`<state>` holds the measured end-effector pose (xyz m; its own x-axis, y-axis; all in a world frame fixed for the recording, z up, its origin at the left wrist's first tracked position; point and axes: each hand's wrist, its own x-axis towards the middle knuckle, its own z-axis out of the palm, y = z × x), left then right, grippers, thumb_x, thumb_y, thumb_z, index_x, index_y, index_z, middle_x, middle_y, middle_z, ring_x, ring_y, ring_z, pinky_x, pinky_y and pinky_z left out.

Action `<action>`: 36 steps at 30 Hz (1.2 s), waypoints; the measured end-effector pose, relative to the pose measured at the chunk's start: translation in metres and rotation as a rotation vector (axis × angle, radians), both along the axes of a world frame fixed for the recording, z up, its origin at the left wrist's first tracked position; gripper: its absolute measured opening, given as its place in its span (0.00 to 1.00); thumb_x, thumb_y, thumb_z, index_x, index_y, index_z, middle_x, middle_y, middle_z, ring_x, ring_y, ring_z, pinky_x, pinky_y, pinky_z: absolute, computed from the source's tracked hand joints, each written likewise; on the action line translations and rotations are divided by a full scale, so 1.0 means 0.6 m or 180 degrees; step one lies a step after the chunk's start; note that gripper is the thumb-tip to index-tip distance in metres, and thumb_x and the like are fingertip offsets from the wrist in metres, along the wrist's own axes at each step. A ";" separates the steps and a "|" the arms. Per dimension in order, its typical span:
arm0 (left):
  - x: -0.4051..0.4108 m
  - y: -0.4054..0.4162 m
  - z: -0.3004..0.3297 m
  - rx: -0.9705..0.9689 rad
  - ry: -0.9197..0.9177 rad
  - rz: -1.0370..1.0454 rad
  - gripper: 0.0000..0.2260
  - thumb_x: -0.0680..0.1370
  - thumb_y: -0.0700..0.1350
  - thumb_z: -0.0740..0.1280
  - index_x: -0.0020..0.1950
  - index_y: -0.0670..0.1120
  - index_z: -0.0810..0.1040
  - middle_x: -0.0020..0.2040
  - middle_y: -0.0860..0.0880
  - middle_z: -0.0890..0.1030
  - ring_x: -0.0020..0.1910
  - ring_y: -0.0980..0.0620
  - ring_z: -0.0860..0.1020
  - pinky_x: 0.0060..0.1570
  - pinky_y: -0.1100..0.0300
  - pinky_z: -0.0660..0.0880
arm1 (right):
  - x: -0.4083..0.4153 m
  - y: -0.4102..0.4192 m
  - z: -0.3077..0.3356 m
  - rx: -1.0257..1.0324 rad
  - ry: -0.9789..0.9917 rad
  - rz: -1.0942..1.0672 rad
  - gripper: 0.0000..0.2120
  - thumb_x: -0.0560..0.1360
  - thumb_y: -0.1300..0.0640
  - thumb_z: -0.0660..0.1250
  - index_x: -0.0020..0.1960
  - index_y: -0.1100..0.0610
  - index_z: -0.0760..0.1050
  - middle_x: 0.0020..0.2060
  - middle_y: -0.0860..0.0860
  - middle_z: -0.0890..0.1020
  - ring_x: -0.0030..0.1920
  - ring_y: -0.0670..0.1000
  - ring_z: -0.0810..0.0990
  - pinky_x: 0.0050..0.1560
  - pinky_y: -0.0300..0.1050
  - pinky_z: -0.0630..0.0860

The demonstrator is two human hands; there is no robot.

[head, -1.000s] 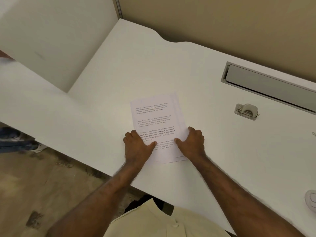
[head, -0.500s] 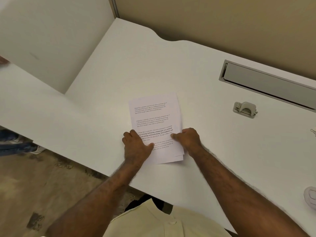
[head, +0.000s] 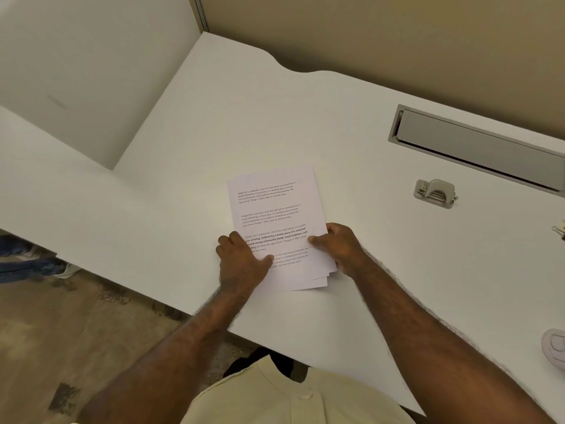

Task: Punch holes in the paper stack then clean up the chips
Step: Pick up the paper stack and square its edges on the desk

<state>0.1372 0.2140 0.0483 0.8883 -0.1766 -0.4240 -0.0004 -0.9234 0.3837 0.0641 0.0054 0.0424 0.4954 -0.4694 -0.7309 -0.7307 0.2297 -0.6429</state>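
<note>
Paper stack (head: 276, 221) near desk (head: 171, 185) front edge, left hand (head: 243, 261) flat on its left side, right hand (head: 339, 247) pinching its right edge, hole punch (head: 435, 193) well right, beige partition (head: 382, 35) behind.

both hands (head: 243, 260) hold the paper stack (head: 275, 215) on the desk (head: 382, 255).

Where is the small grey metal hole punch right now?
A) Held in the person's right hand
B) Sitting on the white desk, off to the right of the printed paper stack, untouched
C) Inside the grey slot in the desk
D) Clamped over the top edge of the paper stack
B: the small grey metal hole punch stands alone on the white desk, while both hands rest on the printed paper stack.
</note>
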 end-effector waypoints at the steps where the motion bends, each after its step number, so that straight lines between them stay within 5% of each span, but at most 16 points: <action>1: 0.000 0.000 0.000 -0.0004 0.0008 -0.0007 0.38 0.71 0.56 0.81 0.69 0.37 0.66 0.67 0.39 0.69 0.68 0.38 0.68 0.61 0.45 0.75 | -0.001 -0.002 -0.001 0.0023 0.0008 0.0019 0.09 0.74 0.65 0.77 0.53 0.58 0.83 0.53 0.57 0.88 0.53 0.59 0.88 0.57 0.59 0.85; 7: 0.005 0.010 -0.002 -0.0316 0.0171 0.0129 0.43 0.73 0.58 0.81 0.77 0.40 0.64 0.71 0.40 0.67 0.73 0.38 0.66 0.67 0.42 0.73 | -0.022 -0.013 -0.011 0.0315 0.0041 -0.0285 0.07 0.74 0.69 0.76 0.48 0.58 0.84 0.51 0.56 0.89 0.45 0.55 0.88 0.42 0.47 0.85; 10: -0.003 0.023 -0.002 -0.0596 0.0169 0.0491 0.42 0.75 0.63 0.77 0.79 0.42 0.64 0.73 0.40 0.68 0.74 0.39 0.68 0.71 0.42 0.72 | -0.053 -0.019 -0.019 0.0785 0.0053 -0.0756 0.09 0.74 0.69 0.76 0.52 0.60 0.84 0.52 0.57 0.89 0.48 0.58 0.89 0.45 0.52 0.86; 14: -0.038 0.036 -0.002 -0.0945 0.0530 0.1195 0.39 0.77 0.69 0.70 0.77 0.44 0.67 0.73 0.42 0.72 0.66 0.43 0.77 0.62 0.50 0.77 | -0.101 -0.025 -0.030 0.1172 0.0025 -0.1144 0.15 0.75 0.67 0.76 0.60 0.60 0.83 0.54 0.57 0.89 0.54 0.61 0.88 0.52 0.58 0.85; 18: -0.089 0.024 -0.007 -0.1323 0.1228 0.1703 0.33 0.78 0.70 0.67 0.60 0.39 0.79 0.53 0.42 0.85 0.49 0.42 0.87 0.45 0.53 0.83 | -0.141 -0.020 -0.039 0.1329 -0.0014 -0.1512 0.16 0.76 0.66 0.75 0.64 0.60 0.82 0.55 0.57 0.89 0.57 0.61 0.87 0.55 0.61 0.84; 21: -0.121 -0.011 -0.002 -0.1736 0.1720 0.1992 0.27 0.78 0.69 0.68 0.49 0.43 0.81 0.49 0.43 0.85 0.45 0.43 0.88 0.50 0.50 0.87 | -0.165 -0.008 -0.042 0.1461 -0.0081 -0.1790 0.16 0.78 0.66 0.74 0.64 0.58 0.81 0.57 0.57 0.88 0.56 0.60 0.87 0.49 0.57 0.85; 26: -0.145 -0.068 0.005 -0.2324 0.2189 0.2047 0.18 0.79 0.63 0.72 0.58 0.50 0.83 0.51 0.48 0.90 0.51 0.47 0.89 0.50 0.51 0.87 | -0.195 0.013 -0.038 0.1540 -0.0287 -0.2140 0.13 0.79 0.65 0.72 0.63 0.55 0.81 0.57 0.55 0.88 0.54 0.56 0.87 0.46 0.52 0.85; 30: -0.153 -0.107 0.008 -0.2772 0.2204 0.2280 0.16 0.82 0.52 0.73 0.69 0.51 0.80 0.59 0.49 0.88 0.58 0.45 0.87 0.59 0.41 0.84 | -0.213 0.024 -0.035 0.1673 -0.0411 -0.2394 0.13 0.79 0.65 0.72 0.62 0.54 0.81 0.54 0.53 0.90 0.53 0.55 0.88 0.46 0.53 0.85; 36: -0.160 -0.137 -0.002 -0.3183 0.2181 0.2401 0.15 0.84 0.44 0.71 0.70 0.49 0.80 0.62 0.48 0.88 0.59 0.45 0.86 0.57 0.46 0.83 | -0.241 0.034 -0.031 0.1699 -0.0734 -0.2665 0.15 0.81 0.66 0.70 0.66 0.55 0.80 0.58 0.54 0.88 0.58 0.56 0.87 0.47 0.51 0.86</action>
<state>0.0409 0.1317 0.0471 0.5765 -0.2375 -0.7818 0.8094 0.0353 0.5862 -0.0804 0.0259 0.0235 0.3126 -0.3707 -0.8746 -0.0750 0.9082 -0.4117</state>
